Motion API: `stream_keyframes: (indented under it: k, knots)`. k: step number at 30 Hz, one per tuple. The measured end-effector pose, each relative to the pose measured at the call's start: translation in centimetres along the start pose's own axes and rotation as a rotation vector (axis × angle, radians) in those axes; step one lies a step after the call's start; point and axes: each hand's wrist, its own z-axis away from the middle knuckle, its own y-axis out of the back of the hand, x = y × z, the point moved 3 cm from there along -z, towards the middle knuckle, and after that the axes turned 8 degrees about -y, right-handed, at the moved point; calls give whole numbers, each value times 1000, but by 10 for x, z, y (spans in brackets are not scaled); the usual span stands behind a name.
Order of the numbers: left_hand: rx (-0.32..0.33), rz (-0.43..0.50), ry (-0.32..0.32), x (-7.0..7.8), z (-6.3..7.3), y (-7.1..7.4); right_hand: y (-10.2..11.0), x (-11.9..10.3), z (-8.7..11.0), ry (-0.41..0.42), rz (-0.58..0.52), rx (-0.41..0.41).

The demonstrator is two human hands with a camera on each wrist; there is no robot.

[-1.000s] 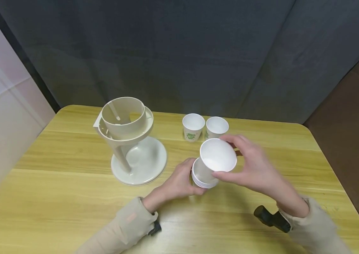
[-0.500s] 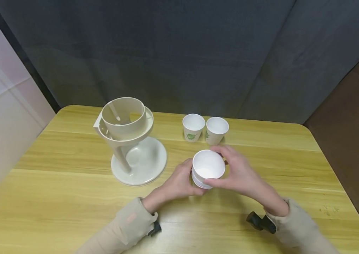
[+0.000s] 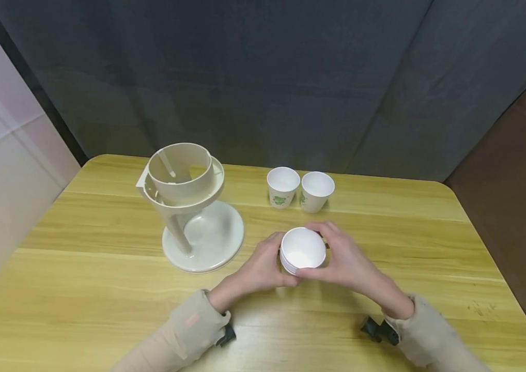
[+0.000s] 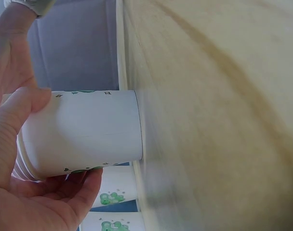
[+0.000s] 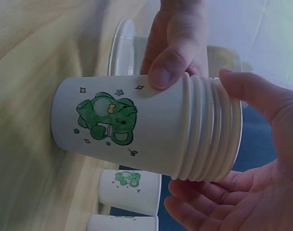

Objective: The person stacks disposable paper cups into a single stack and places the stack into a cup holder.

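A nested stack of white paper cups (image 3: 303, 249) stands upright between my hands, with a green bear print showing in the right wrist view (image 5: 108, 115). My left hand (image 3: 262, 264) grips the stack from the left, its thumb on the cup wall below the rims. From the right, my right hand (image 3: 352, 262) holds the top cup near its rim, thumb at the front and fingers behind. Several rims sit close together at the top. In the left wrist view the base of the stack (image 4: 98, 130) appears to meet the tabletop.
Two more paper cups, a left one (image 3: 280, 199) and a right one (image 3: 313, 200), stand side by side behind the stack. To the left is a cream plastic stand with a ring-shaped holder (image 3: 184, 194) above a round base (image 3: 216, 243). A dark curtain (image 3: 263, 82) hangs behind the wooden table (image 3: 81, 289).
My right hand has lowered a paper cup down and left into the stack, where it now sits nested. The left hand has stayed in place around the stack.
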Motion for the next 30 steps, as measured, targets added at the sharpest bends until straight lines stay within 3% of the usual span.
stream_keyframes:
  k: [8,15,30]
  knots:
    - [11,-10,-10,0,1,0,-3,2,2,7,-9,5]
    - [15,-9,-17,-1,1,-1,4,10,0,-2,-80,-24]
    - [24,-19,-14,-1,0,-2,27,52,-32,-142,-130,219]
